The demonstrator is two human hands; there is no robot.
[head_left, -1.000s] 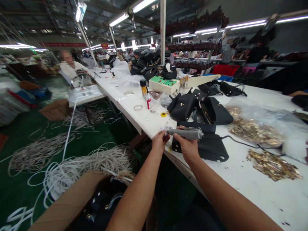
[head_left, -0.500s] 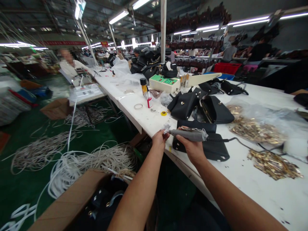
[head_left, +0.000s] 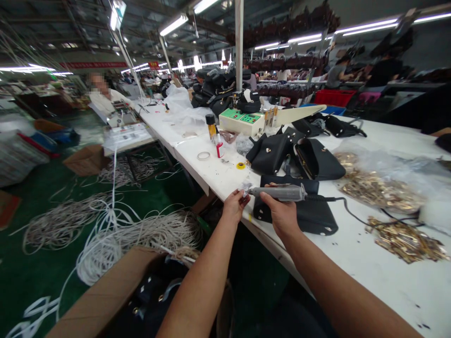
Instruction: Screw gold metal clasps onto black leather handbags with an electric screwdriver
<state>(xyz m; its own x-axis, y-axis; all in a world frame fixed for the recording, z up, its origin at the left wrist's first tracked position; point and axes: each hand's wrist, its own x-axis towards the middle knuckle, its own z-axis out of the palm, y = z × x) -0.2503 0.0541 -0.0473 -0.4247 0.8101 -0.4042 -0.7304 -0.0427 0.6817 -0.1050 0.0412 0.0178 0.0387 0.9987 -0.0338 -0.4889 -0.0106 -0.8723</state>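
Note:
My right hand (head_left: 282, 211) is closed around a grey electric screwdriver (head_left: 287, 193), which lies level with its cord running off to the right. Its tip points left, toward my left hand (head_left: 235, 204). The fingers of that hand are pinched at the tip, with a crumpled piece of clear plastic (head_left: 245, 186) at them; anything smaller between them is hidden. Just under and behind the tool, a black handbag (head_left: 315, 216) lies flat with its flap spread on the white table (head_left: 355, 272). More black handbags (head_left: 269, 152) stand behind it.
Gold metal fittings (head_left: 405, 239) lie heaped at the right, beside a plastic bag of more. A yellow tape roll (head_left: 240, 165), a red bottle (head_left: 220, 149) and a green-topped machine (head_left: 243, 119) stand farther back. A cardboard box (head_left: 112, 286) of black bags sits below left, near coiled white strips (head_left: 105, 253).
The screwdriver has tilted slightly to lie more level. Both hands keep nearly the same place and hold. The whole view has shifted a little.

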